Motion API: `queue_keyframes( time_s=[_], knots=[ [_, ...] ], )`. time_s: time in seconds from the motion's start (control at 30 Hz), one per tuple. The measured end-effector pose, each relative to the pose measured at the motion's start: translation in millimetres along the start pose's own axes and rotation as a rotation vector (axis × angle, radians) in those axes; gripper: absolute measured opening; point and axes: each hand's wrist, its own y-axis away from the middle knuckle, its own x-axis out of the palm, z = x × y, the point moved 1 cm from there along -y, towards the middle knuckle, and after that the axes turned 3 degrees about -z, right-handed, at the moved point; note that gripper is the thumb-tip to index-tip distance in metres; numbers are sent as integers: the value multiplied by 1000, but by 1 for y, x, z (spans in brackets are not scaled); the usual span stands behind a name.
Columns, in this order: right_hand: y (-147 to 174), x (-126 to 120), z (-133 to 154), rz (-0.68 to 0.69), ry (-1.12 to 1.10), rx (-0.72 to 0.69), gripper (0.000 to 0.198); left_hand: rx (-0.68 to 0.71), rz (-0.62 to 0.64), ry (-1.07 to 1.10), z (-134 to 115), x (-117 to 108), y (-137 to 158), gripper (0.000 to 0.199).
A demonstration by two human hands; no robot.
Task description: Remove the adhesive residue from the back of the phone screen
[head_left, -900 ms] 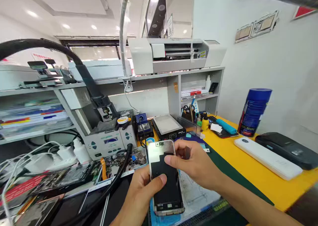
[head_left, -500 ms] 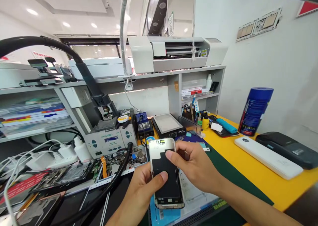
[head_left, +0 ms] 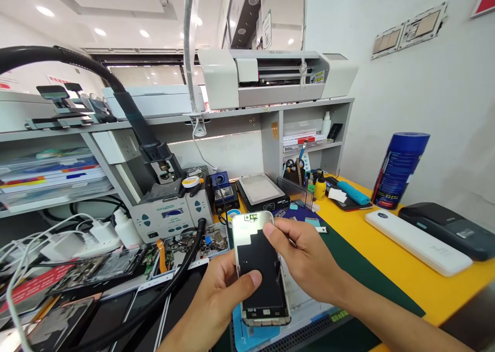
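Note:
A phone screen [head_left: 260,269], its inner side facing me, is tilted up in both hands. It has a black sheet over most of it, a shiny silver area at the top and a pale rim. My left hand [head_left: 224,292] is closed around its left edge, the thumb flat on the black sheet. At the upper right edge, my right hand [head_left: 303,254] pinches with the thumb and curled fingers; those fingertips are partly hidden behind the edge. Under the screen lie a blue pad [head_left: 253,337] and a light work mat [head_left: 299,290].
A black cable [head_left: 189,267] curves along the left, by a tray of small parts [head_left: 220,238] and several phone boards. Behind stand a grey soldering station [head_left: 166,218] and a flat heating plate [head_left: 261,191]. At right are a white power bank [head_left: 417,242] and a blue can [head_left: 400,169].
My right thumb has slid off the black sheet, up and towards the screen's upper right edge. The left hand keeps its hold. The view has shifted slightly.

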Motion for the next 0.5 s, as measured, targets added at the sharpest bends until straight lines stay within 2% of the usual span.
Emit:
queue_keyframes(
  time_s=[0.33,0.5],
  knots=[
    [0,0,0,8,-31,-8,50,-15,2,-22,-9,6,4,34],
    [2,-2,1,33,-92,45,53,-1,-17,-20,-7,7,4,33]
  ],
)
